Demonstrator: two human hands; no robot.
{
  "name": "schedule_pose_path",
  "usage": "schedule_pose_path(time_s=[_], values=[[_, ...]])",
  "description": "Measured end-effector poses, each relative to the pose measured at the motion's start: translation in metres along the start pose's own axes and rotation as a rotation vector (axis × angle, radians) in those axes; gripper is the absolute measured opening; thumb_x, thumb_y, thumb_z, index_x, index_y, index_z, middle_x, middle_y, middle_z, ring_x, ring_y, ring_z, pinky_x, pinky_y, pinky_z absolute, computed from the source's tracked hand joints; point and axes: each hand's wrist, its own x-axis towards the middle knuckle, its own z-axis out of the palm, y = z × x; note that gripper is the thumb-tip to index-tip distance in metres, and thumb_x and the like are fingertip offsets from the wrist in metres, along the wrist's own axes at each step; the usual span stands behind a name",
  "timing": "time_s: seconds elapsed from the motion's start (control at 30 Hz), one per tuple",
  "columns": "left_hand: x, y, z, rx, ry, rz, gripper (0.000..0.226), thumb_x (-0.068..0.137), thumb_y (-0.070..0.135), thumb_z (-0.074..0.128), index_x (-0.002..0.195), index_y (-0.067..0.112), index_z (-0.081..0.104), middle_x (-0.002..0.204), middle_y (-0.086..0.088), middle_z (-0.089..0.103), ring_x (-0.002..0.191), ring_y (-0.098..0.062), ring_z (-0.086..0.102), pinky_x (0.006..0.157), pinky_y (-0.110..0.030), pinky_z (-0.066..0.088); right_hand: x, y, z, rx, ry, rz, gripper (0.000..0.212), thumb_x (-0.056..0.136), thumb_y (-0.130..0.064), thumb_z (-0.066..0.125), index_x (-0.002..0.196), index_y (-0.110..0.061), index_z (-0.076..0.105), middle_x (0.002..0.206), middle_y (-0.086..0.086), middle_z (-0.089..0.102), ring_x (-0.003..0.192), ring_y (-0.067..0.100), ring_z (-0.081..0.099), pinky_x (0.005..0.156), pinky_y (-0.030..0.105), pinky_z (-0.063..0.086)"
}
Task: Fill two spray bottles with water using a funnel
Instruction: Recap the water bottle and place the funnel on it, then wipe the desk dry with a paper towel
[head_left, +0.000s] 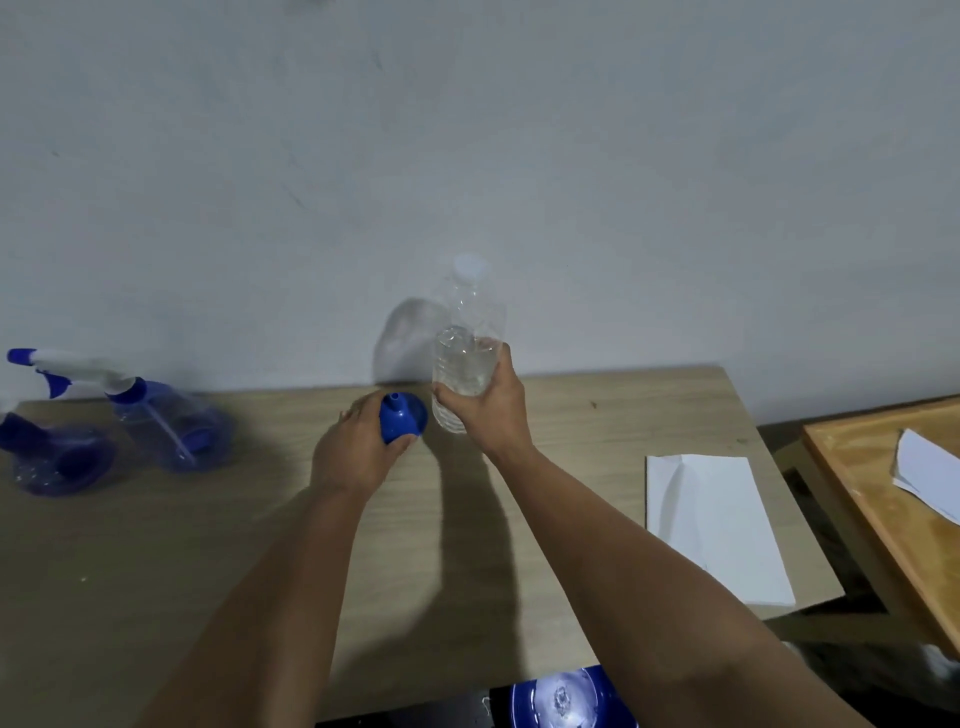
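A blue funnel (402, 417) sits wide end down on the wooden table (218, 540), spout up, and my left hand (358, 447) grips it from the left. My right hand (485, 410) grips a clear water bottle (467, 338) with a white cap, upright and partly full, just right of the funnel. Two blue-tinted spray bottles stand at the far left: one (166, 421) with a white and blue trigger head, the other (57, 457) at the frame's edge, its top blurred.
A white sheet of paper (711, 525) lies on the table's right side. A second wooden surface (883, 499) with white paper stands further right. A blue round object (563, 699) shows below the table's front edge. A grey wall backs the table.
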Motion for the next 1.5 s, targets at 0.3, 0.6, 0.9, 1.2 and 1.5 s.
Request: schedule_pose_path(time_s=[0.3, 0.6, 0.9, 1.2, 1.5], values=[[0.025, -0.007, 0.000, 0.002, 0.047, 0.050, 0.072, 0.074, 0.053, 0.080, 0.135, 0.027, 0.052, 0.126, 0.002, 0.062, 0.117, -0.023, 0.056, 0.097, -0.045, 0.051, 0.017, 0.005, 0.009, -0.010, -0.034, 0.013, 0.077, 0.069, -0.037, 0.091, 0.132, -0.033, 0.048, 0.131, -0.001, 0.060, 0.120, 0.019, 0.062, 0.097, 0.039, 0.058], [-0.014, -0.003, -0.001, 0.033, 0.180, -0.020, 0.088, 0.076, 0.053, 0.081, 0.143, 0.010, 0.043, 0.142, -0.016, 0.049, 0.135, -0.036, 0.042, 0.113, -0.052, 0.038, -0.004, -0.002, -0.019, -0.113, -0.142, 0.177, 0.128, 0.064, -0.034, 0.099, 0.163, -0.020, 0.019, 0.152, 0.008, 0.053, 0.138, 0.026, 0.055, 0.103, 0.032, 0.047], [-0.099, 0.074, 0.020, 0.056, 0.036, 0.111, 0.067, 0.085, 0.055, 0.067, 0.139, 0.018, 0.053, 0.141, -0.006, 0.054, 0.131, -0.030, 0.046, 0.111, -0.047, 0.040, -0.082, 0.033, -0.123, -0.268, 0.051, 0.316, 0.066, 0.092, -0.026, 0.078, 0.151, -0.018, 0.049, 0.145, 0.011, 0.059, 0.130, 0.025, 0.059, 0.110, 0.040, 0.049], [-0.119, 0.214, 0.062, 0.041, -0.261, 0.321, 0.063, 0.092, 0.056, 0.057, 0.148, 0.030, 0.044, 0.151, 0.006, 0.045, 0.134, -0.022, 0.048, 0.109, -0.042, 0.041, -0.123, 0.066, -0.236, -0.482, 0.238, 0.423, 0.042, 0.100, -0.026, 0.064, 0.141, -0.018, 0.061, 0.140, 0.004, 0.066, 0.122, 0.026, 0.065, 0.100, 0.036, 0.051], [-0.146, 0.279, 0.113, -0.013, -0.639, 0.433, 0.067, 0.094, 0.059, 0.050, 0.155, 0.046, 0.026, 0.168, 0.002, 0.016, 0.155, -0.019, 0.016, 0.122, -0.045, 0.025, -0.130, 0.096, -0.281, -0.527, 0.338, 0.458, 0.037, 0.101, -0.021, 0.062, 0.138, -0.015, 0.065, 0.135, 0.007, 0.067, 0.119, 0.028, 0.066, 0.093, 0.033, 0.051]])
